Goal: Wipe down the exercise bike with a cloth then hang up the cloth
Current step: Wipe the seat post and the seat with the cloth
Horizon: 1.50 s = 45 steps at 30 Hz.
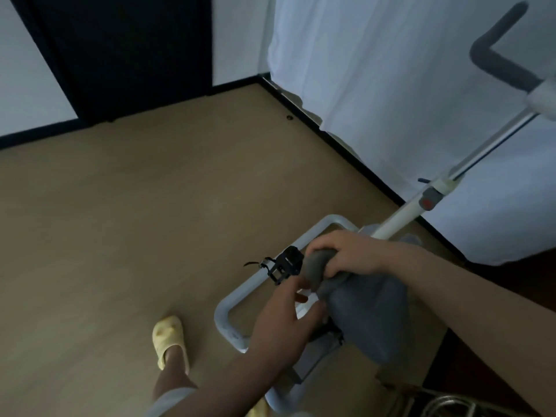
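The right hand (346,254) holds its grip closed around a bunched grey cloth (316,267), pressed at the nose of the exercise bike's grey saddle (367,314), while the left hand (282,317) hangs just below it with fingers loosely spread, gripping nothing. The bike's white base frame (237,293) lies on the wooden floor (120,221) with a black pedal (287,263) projecting left, and its post (469,167) rises toward the grey handlebar (496,55) against the white curtain (376,70). Open floor extends left and ahead to the dark skirting (346,139); a foot in a yellow slipper (170,338) stands near the frame's left edge.
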Available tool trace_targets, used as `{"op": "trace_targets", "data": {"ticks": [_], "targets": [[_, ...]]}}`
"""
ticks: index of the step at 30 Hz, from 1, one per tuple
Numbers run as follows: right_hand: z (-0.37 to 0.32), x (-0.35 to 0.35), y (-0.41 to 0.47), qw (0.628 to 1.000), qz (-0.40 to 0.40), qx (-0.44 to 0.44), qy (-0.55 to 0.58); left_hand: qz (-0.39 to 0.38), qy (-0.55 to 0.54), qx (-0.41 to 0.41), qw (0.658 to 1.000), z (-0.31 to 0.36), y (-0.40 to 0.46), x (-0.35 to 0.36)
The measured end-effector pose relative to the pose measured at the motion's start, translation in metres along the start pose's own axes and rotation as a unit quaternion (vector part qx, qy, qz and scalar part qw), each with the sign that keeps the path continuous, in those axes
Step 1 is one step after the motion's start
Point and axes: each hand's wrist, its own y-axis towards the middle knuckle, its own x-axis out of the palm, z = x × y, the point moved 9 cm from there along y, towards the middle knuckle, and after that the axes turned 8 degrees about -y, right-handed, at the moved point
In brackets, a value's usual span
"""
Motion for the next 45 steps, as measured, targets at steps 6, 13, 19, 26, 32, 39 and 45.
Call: {"op": "trace_targets", "data": {"ticks": [6, 13, 19, 26, 32, 39, 45], "targets": [[0.031, -0.018, 0.008, 0.995, 0.026, 0.093, -0.021, -0.008, 0.021, -0.006, 1.000, -0.004, -0.001, 0.004], [0.035, -0.009, -0.021, 0.992, 0.105, 0.058, 0.034, -0.003, 0.024, 0.004, 1.000, 0.014, 0.010, 0.000], [0.024, -0.002, -0.056, 0.964, 0.265, 0.028, -0.002, -0.030, 0.004, 0.014, 0.999, 0.032, 0.027, 0.004], [0.016, 0.014, -0.077, 0.897, 0.421, 0.133, -0.020, -0.050, 0.052, 0.045, 0.996, 0.043, 0.045, 0.007], [0.016, 0.035, -0.103, 0.827, 0.513, 0.228, -0.020, -0.098, 0.023, 0.060, 0.993, 0.036, 0.049, 0.002], [0.003, 0.080, -0.136, 0.683, 0.645, 0.343, -0.005, -0.208, 0.106, 0.131, 0.964, 0.035, 0.063, 0.000], [-0.038, 0.115, -0.121, 0.413, 0.714, 0.529, 0.201, -0.377, 0.184, 0.248, 0.873, 0.069, 0.059, 0.013]]}}
